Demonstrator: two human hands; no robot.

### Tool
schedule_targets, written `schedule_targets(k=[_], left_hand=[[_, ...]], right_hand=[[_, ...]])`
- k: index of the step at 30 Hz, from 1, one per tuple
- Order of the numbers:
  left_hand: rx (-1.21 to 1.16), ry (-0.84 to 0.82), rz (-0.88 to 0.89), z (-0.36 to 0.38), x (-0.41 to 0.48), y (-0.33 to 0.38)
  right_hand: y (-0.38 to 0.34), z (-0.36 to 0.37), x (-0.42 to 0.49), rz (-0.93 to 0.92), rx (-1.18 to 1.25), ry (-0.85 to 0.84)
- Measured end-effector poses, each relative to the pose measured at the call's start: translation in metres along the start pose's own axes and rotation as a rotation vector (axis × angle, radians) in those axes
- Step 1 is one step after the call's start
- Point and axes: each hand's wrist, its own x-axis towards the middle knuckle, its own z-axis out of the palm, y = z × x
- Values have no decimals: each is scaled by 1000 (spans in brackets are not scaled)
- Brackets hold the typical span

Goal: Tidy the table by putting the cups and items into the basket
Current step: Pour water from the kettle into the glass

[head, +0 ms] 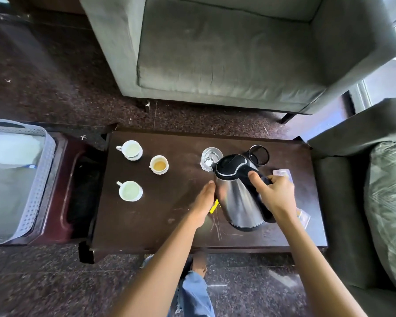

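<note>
Head view: right hand (275, 196) grips the black handle (242, 172) of a tapered, brushed-steel electric kettle (238, 200) with glossy black lid (228, 164); left hand (202, 202), fingers straight, presses its smooth side.

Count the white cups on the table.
3: far cup at the left; middle cup holding brown liquid; near cup at the left. The kettle may hide others.
</note>
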Motion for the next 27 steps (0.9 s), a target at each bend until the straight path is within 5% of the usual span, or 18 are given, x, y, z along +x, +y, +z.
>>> schedule_targets(k=[6,27], left_hand=[[-146,-49,-34,19,8,19],[-85,146,-171,33,64,14]], right_hand=[[-6,1,33,-7,-47,-50],[-46,19,93,37,-336,-190]])
